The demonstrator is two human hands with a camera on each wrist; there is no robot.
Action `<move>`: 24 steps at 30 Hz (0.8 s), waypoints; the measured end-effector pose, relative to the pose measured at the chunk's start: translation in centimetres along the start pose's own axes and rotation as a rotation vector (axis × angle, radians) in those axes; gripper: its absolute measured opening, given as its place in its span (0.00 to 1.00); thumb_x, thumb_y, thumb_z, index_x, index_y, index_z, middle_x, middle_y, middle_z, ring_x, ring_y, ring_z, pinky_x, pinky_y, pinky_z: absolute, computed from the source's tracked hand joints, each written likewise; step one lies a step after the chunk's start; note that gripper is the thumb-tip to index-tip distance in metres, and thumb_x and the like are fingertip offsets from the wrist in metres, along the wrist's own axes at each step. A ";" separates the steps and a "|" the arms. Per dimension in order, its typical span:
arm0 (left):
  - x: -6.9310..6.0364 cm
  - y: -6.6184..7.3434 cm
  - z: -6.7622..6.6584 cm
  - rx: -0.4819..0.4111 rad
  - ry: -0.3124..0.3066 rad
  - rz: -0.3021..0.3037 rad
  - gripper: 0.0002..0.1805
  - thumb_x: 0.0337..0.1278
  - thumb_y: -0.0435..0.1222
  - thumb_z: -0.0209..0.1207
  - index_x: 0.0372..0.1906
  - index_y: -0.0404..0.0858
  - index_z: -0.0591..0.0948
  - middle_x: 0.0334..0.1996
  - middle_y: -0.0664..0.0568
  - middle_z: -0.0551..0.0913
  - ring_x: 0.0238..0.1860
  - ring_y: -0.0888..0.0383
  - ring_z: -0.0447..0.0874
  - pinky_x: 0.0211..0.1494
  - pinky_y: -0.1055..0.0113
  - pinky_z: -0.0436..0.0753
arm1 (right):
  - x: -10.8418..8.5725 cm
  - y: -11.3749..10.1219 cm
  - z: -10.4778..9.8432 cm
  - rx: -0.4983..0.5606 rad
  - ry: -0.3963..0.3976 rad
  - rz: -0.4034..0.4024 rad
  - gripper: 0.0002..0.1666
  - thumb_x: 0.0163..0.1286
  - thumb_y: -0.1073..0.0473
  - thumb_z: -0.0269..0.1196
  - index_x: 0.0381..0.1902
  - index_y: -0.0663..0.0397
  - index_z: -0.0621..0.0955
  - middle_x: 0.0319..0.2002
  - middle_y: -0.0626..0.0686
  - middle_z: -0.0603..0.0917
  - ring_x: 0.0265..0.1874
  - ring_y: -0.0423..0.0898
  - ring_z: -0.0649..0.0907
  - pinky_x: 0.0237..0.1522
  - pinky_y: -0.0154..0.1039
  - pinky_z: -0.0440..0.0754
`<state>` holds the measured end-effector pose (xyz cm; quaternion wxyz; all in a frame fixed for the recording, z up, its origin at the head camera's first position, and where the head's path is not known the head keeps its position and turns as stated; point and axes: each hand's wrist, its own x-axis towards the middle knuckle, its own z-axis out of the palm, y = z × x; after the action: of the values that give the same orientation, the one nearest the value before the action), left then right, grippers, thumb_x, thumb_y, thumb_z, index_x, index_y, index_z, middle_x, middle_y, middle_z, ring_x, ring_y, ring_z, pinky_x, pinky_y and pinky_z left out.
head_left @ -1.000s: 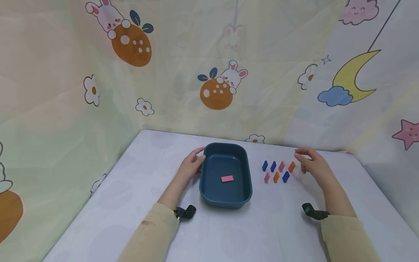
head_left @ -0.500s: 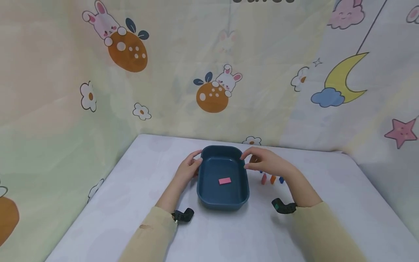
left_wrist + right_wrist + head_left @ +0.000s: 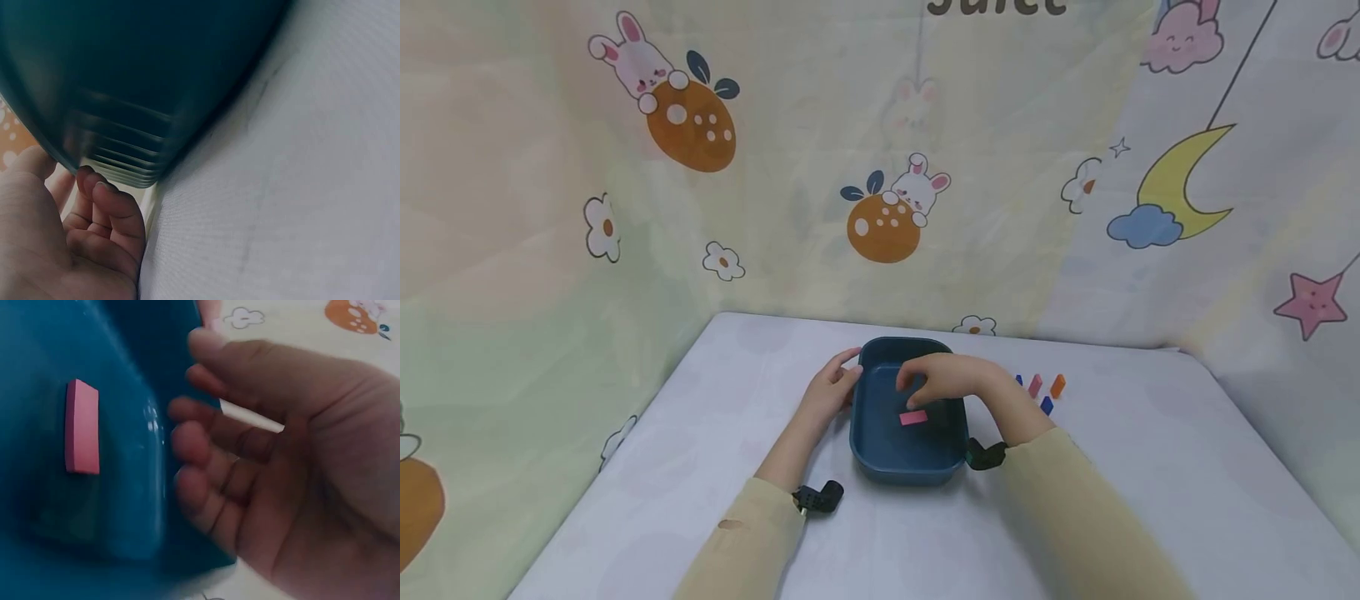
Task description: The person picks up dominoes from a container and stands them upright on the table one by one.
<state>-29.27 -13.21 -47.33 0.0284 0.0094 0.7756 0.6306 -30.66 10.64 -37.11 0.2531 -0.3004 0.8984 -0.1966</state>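
A dark teal plastic tub [image 3: 876, 454] stands on the white table, with one flat pink block [image 3: 913, 417] lying on its floor. At the tub's far left corner, my left hand [image 3: 829, 393] holds the rim between thumb and fingers; the left wrist view shows the other fingers curled beside the outer wall. Over the tub hovers my right hand [image 3: 946, 377], its fingers loosely bent just above the pink block. The right wrist view shows nothing between those fingers, and the pink block [image 3: 84, 427] lies apart from them.
Right of the tub stand small blocks: an orange one [image 3: 1057, 386], a pink one [image 3: 1036, 385] and two blue ones, the nearer blue block [image 3: 1047, 406] in front. My right forearm hides others. A patterned cloth [image 3: 790, 183] rises behind the table [image 3: 700, 433].
My right hand has swept left from beside the blocks, across them, to above the tub. My left hand stays on the rim. The head view has shifted slightly.
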 end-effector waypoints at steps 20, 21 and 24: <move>-0.1 -0.1 0.0 -0.018 -0.007 0.030 0.25 0.66 0.55 0.57 0.66 0.63 0.72 0.37 0.48 0.80 0.32 0.53 0.80 0.36 0.65 0.81 | 3.1 -0.1 2.1 -0.098 -0.180 0.121 0.07 0.65 0.53 0.68 0.37 0.41 0.78 0.31 0.47 0.81 0.32 0.45 0.79 0.36 0.40 0.76; -0.1 -0.1 0.0 -0.021 -0.006 0.032 0.25 0.66 0.55 0.57 0.66 0.63 0.72 0.37 0.48 0.80 0.32 0.53 0.80 0.36 0.65 0.81 | 3.1 -0.1 2.2 -0.121 -0.177 0.116 0.07 0.66 0.53 0.67 0.36 0.42 0.78 0.30 0.47 0.80 0.31 0.45 0.79 0.35 0.39 0.76; -0.1 -0.1 -0.1 -0.032 -0.008 0.032 0.24 0.67 0.54 0.57 0.66 0.63 0.73 0.37 0.47 0.80 0.32 0.53 0.80 0.36 0.64 0.81 | 3.2 -0.2 2.2 -0.170 -0.170 0.100 0.05 0.66 0.54 0.66 0.35 0.42 0.79 0.29 0.47 0.80 0.30 0.45 0.79 0.34 0.39 0.74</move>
<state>-29.14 -13.29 -47.36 0.0217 0.0239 0.7651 0.6431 -31.50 7.95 -39.84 0.3117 -0.2911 0.9009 -0.0806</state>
